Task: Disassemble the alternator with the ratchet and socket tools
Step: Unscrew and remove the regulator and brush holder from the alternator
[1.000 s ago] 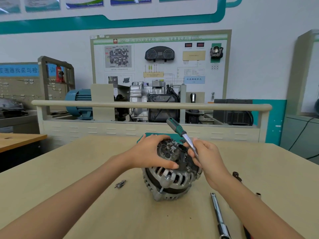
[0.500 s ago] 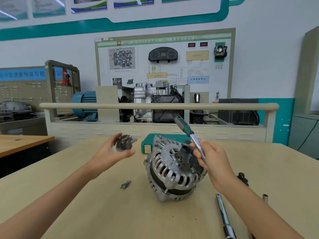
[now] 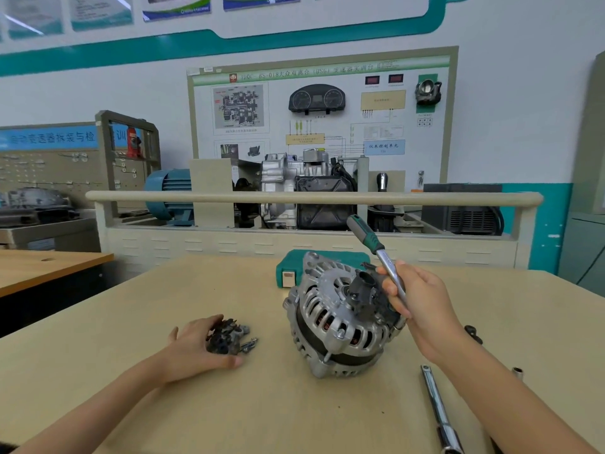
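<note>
The silver alternator (image 3: 330,319) lies tilted on the beige table (image 3: 294,407), its black rear parts facing up. My right hand (image 3: 422,306) grips the shaft of a green-handled ratchet (image 3: 376,253) against the alternator's right side; the handle points up and away. My left hand (image 3: 193,348) is low on the table to the left, its fingers curled round a dark removed part (image 3: 226,335). Small screws (image 3: 248,345) lie just beside that part.
A chrome extension bar (image 3: 438,411) lies near the front right. A loose socket (image 3: 517,371) and a small black piece (image 3: 473,332) sit right of my forearm. A green tool case (image 3: 291,267) stands behind the alternator. A training bench with a rail runs behind the table.
My left hand lifted the dark part off the alternator, carried it left and lowered it to the table by the screws. My right hand kept its grip on the ratchet.
</note>
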Demonstrator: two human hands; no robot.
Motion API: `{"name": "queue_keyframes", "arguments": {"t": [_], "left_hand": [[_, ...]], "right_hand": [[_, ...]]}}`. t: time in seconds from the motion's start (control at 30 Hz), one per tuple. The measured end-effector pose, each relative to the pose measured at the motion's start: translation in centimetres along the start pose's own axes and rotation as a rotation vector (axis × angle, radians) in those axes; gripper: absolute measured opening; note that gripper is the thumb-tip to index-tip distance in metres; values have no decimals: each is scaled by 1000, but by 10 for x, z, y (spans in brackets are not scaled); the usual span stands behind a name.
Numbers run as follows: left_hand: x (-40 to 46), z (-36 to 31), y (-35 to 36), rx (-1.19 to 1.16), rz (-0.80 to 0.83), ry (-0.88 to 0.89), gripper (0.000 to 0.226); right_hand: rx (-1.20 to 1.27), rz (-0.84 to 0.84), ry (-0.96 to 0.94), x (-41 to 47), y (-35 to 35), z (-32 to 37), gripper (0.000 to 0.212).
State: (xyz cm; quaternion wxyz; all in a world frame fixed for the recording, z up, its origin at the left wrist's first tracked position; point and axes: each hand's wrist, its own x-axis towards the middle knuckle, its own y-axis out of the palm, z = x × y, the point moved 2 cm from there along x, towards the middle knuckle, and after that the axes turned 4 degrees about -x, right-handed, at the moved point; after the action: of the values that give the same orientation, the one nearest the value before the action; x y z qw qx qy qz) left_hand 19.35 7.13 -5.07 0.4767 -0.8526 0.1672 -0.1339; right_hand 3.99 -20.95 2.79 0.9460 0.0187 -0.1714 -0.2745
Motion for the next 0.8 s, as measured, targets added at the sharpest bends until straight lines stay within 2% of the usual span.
{"name": "queue_keyframes", "arguments": {"t": [0.27, 0.47, 0.53, 0.63, 0.67, 0.73, 0.8], "left_hand": [[10, -8, 7, -167, 131, 50, 130], [11, -13, 7, -158, 234, 37, 135], [10, -19, 2, -213, 184, 47, 129], [2, -50, -10, -331, -117, 240, 109], [-2, -66, -12, -351, -172, 332, 105], [-8, -100, -13, -308, -182, 524, 103], [-10, -131, -8, -132, -172, 707, 105]], "right_hand": [[3, -17, 5, 1, 0, -2, 36], [21, -14, 14, 1, -1, -2, 37], [40, -9, 20, 1, -2, -1, 35], [88, -8, 39, 1, -3, -1, 32], [109, -8, 45, 1, -3, -1, 32], [128, 0, 44, 1, -3, 0, 32], [118, 12, 16, -1, -3, 3, 29]]}}
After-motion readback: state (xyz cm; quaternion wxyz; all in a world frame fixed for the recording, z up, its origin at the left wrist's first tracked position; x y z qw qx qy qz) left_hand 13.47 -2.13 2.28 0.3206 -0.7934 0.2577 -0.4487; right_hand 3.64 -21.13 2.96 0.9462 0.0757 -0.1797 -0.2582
